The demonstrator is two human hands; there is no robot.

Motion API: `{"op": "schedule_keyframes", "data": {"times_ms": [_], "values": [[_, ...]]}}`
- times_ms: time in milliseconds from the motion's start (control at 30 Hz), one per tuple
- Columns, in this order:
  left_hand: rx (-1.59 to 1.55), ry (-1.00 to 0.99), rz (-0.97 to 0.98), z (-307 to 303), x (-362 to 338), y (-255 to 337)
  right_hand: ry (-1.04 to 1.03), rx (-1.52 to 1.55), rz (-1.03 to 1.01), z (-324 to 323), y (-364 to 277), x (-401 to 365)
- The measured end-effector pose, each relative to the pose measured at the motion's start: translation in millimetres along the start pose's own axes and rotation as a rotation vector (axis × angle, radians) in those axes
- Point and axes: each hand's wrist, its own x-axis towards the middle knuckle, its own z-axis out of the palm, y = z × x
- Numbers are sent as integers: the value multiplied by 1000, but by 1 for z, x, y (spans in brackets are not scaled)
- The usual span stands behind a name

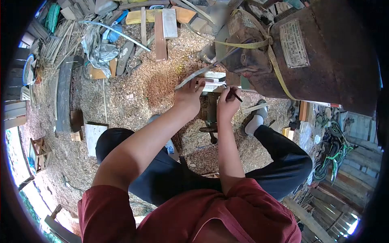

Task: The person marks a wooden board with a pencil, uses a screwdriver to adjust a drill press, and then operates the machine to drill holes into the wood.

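My left hand [188, 96] rests at the left end of a pale wood piece [210, 86], its fingers around a thin grey curved strip [193, 76] that runs up toward the machine. What exactly the fingers press on is partly hidden. In my right hand [229, 101] is a dark pen-like tool [236, 96], held at the right part of the pale wood, its tip near the wood's edge. A metal vise or clamp with a handle [208, 129] sits below the wood, between my knees.
A large rusty machine [324, 52] with a label plate and yellow strap fills the upper right. Wood shavings [158, 81] cover the ground. Boards [160, 36], a plastic bag [99, 50] and a dark beam [64, 95] lie ahead and left. A green bike [334, 152] stands right.
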Motion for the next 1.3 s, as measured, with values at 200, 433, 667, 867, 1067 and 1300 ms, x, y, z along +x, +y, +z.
{"op": "schedule_keyframes", "data": {"times_ms": [200,433,667,867,1067,1300], "values": [[11,-42,-3,-4,0,0,-70,-190,89,2,9,0],[47,-54,-2,-1,3,-2,-48,-132,-55,5,12,-1],[28,-2,5,3,3,-3,-59,-211,-138,8,8,-3],[12,9,0,3,2,-2,-118,-202,-97,9,3,-7],[12,10,1,5,2,-1,-138,-180,-99,7,-5,-6],[1,62,8,3,-2,-1,-235,-172,-113,9,-13,-11]]}}
